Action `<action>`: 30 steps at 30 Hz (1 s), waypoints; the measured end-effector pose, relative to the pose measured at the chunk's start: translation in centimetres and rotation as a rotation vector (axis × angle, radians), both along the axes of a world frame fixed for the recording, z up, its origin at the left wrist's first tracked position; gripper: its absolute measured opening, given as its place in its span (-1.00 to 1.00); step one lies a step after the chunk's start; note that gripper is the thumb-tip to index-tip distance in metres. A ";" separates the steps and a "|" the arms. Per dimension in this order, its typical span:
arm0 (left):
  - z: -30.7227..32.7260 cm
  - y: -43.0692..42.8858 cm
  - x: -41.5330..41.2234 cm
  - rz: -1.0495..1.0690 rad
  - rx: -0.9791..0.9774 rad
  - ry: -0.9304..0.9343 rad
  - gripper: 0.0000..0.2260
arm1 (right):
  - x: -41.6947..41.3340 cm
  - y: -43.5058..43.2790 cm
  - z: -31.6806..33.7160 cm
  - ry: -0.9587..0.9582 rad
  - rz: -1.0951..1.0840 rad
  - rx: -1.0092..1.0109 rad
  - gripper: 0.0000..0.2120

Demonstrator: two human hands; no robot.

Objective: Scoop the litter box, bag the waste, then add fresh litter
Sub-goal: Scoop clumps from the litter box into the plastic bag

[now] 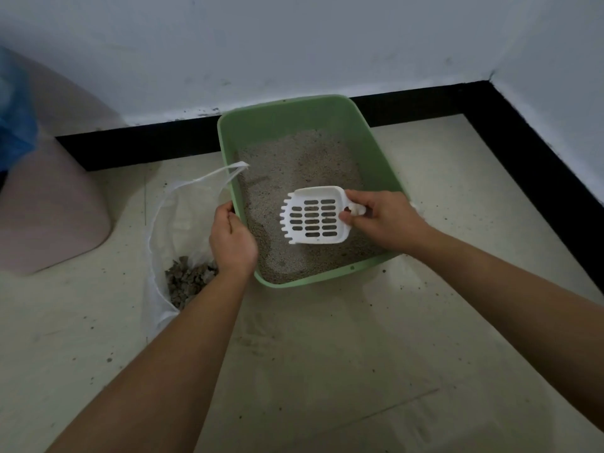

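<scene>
Pink bin (pixel 49 207) far L on floor (pixel 327 371); clear bag (pixel 170 217) w/ grey-brown clumps (pixel 186 279) lies open just beside green litter box (pixel 294 119), left hand (pixel 232 240) curled over its L rim. Grey litter (pixel 294 165) inside, furrowed; white slotted scoop (pixel 313 215) over it, teeth pointing L, right hand (pixel 382 220) gripping handle. Box's back edge near black baseboard (pixel 457 103); floor stretches wide in front & R.

No legible text anywhere.
</scene>
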State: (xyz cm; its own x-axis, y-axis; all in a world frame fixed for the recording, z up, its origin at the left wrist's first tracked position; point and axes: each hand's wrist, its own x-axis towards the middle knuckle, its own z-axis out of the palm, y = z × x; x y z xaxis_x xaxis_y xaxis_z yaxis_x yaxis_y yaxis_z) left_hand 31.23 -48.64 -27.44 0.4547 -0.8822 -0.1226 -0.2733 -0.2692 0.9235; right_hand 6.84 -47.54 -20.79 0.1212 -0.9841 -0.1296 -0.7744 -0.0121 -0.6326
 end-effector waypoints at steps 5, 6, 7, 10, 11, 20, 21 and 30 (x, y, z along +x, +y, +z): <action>-0.2 -0.1 0.2 0.001 -0.003 -0.015 -0.68 | -1.8 -2.8 2.3 0.344 0.040 -0.020 -0.66; -0.2 -0.1 0.2 0.003 -0.001 -0.014 -0.69 | -2.3 -3.4 2.7 0.511 0.063 -0.037 -0.68; -0.2 -0.1 0.1 0.003 0.001 -0.012 -0.69 | -2.8 -4.0 3.0 0.694 0.098 -0.058 -0.71; -0.3 -0.1 0.1 -0.003 -0.006 -0.005 -0.68 | -3.4 -5.3 3.0 1.096 0.241 -0.147 -0.76; -0.3 -0.2 0.2 -0.002 -0.009 -0.005 -0.68 | -3.3 -5.5 2.8 1.159 0.292 -0.170 -0.76; -0.4 -0.3 0.2 -0.008 -0.019 -0.006 -0.69 | -4.0 -4.8 -0.2 0.780 0.382 0.007 -0.62; -0.4 -0.3 0.2 -0.008 -0.018 -0.010 -0.69 | -3.8 -4.4 -0.7 0.722 0.358 0.012 -0.61; -0.2 -0.2 -0.1 0.008 -0.005 0.007 -0.69 | -3.7 -3.9 -2.7 0.494 0.253 0.005 -0.56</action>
State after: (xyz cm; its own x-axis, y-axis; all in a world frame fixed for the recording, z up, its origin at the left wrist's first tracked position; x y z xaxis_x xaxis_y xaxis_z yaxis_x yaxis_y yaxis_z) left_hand 31.18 -48.87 -27.63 0.4606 -0.8793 -0.1211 -0.2647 -0.2664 0.9268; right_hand 3.10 -51.41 -23.51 0.2776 -0.9315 -0.2352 -0.9523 -0.2345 -0.1951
